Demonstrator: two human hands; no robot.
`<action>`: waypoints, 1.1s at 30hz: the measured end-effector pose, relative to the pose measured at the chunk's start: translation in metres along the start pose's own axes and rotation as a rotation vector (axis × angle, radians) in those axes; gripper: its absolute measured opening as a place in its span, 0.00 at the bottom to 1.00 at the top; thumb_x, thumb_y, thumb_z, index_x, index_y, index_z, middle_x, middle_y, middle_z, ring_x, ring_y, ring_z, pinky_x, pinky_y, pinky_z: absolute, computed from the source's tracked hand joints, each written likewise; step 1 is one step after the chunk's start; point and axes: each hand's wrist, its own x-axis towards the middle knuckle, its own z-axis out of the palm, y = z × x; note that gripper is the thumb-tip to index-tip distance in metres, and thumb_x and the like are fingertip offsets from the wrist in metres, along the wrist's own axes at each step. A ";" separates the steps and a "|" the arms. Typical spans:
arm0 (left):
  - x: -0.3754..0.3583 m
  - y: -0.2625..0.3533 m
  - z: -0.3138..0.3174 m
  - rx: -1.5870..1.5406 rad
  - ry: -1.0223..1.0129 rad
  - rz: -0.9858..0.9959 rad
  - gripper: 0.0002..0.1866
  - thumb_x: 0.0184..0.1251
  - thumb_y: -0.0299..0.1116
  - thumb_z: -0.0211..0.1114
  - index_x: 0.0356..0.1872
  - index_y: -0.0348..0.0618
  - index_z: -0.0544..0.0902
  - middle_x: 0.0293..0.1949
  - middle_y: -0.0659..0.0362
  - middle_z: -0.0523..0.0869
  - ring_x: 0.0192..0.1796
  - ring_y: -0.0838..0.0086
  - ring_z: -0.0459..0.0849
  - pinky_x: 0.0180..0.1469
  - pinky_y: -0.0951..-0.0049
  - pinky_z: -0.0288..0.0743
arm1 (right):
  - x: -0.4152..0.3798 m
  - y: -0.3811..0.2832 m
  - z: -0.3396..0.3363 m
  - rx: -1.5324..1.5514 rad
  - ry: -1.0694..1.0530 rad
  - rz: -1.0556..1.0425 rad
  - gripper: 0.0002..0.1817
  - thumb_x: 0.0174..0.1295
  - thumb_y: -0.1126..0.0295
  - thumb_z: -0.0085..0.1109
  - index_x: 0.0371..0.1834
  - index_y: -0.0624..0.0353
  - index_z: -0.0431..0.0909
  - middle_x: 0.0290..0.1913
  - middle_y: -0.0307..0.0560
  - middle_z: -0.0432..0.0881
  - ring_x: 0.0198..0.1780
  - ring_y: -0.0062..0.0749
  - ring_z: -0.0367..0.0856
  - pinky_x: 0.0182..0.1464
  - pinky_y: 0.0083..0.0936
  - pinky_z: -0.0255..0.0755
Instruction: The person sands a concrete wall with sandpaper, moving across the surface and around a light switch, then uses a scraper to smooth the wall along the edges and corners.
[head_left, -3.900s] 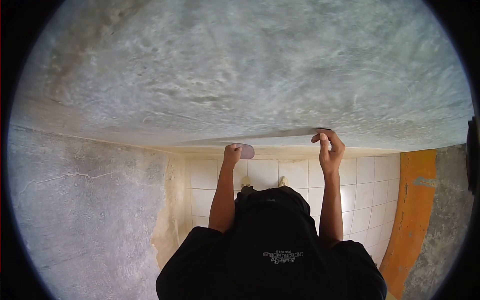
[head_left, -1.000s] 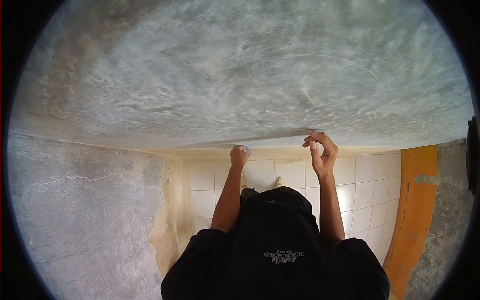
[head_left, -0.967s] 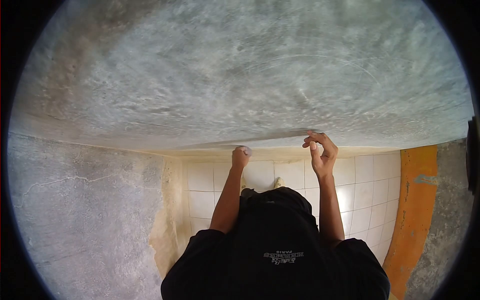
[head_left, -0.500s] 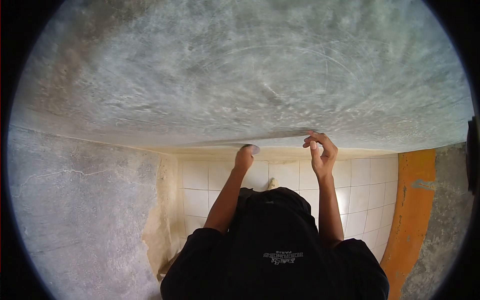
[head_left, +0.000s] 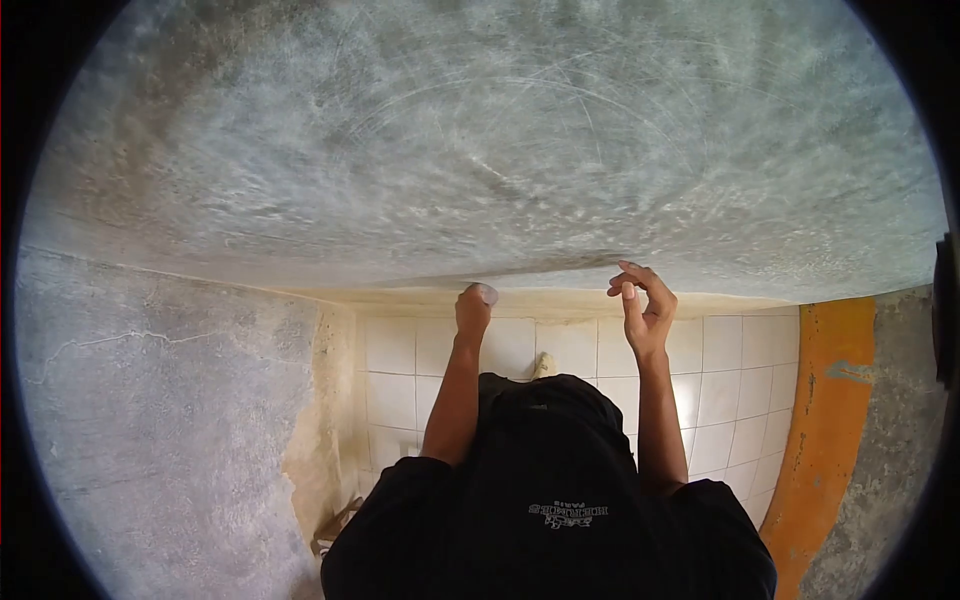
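Close against the grey, scuffed wall [head_left: 520, 180], my left hand [head_left: 470, 308] is closed, with its fingers wrapped round a small greyish piece [head_left: 487, 293]. Only an edge of that piece shows, and its kind cannot be made out. To the right, my right hand [head_left: 647, 305] is raised with its fingers apart and slightly bent, holding nothing. Its fingertips are at the wall surface, near the end of a dark streak [head_left: 545, 267]. Pale curved scratch marks cross the wall above both hands.
A second grey wall [head_left: 170, 420] with a crack and peeling paint stands on the left. White floor tiles [head_left: 570, 345] lie below, with part of a pale foot or shoe [head_left: 545, 365] on them. An orange painted strip [head_left: 835, 400] runs down the right side.
My left hand has moved a little to the left along the wall with the greyish piece. My right hand has stayed in nearly the same place and pose.
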 end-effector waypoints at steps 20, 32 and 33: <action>-0.029 0.058 0.040 -1.623 0.006 -0.545 0.26 0.63 0.23 0.68 0.61 0.46 0.69 0.56 0.58 0.77 0.59 0.68 0.76 0.63 0.54 0.72 | -0.003 0.006 -0.003 0.017 -0.087 0.034 0.12 0.64 0.73 0.60 0.49 0.66 0.81 0.32 0.49 0.85 0.31 0.29 0.83 0.41 0.26 0.75; -0.007 -0.006 0.032 -0.631 -0.064 -0.215 0.20 0.58 0.29 0.68 0.50 0.31 0.77 0.46 0.46 0.85 0.48 0.57 0.85 0.50 0.62 0.78 | -0.005 0.004 0.001 -0.037 -0.149 0.030 0.11 0.64 0.76 0.60 0.48 0.64 0.82 0.32 0.49 0.85 0.33 0.29 0.84 0.41 0.26 0.75; 0.000 -0.005 0.030 -0.504 -0.114 -0.209 0.18 0.57 0.30 0.68 0.47 0.31 0.78 0.44 0.43 0.85 0.48 0.54 0.85 0.50 0.60 0.78 | -0.005 0.004 0.003 -0.046 -0.164 0.013 0.11 0.64 0.76 0.61 0.48 0.64 0.82 0.32 0.48 0.86 0.33 0.29 0.84 0.41 0.26 0.75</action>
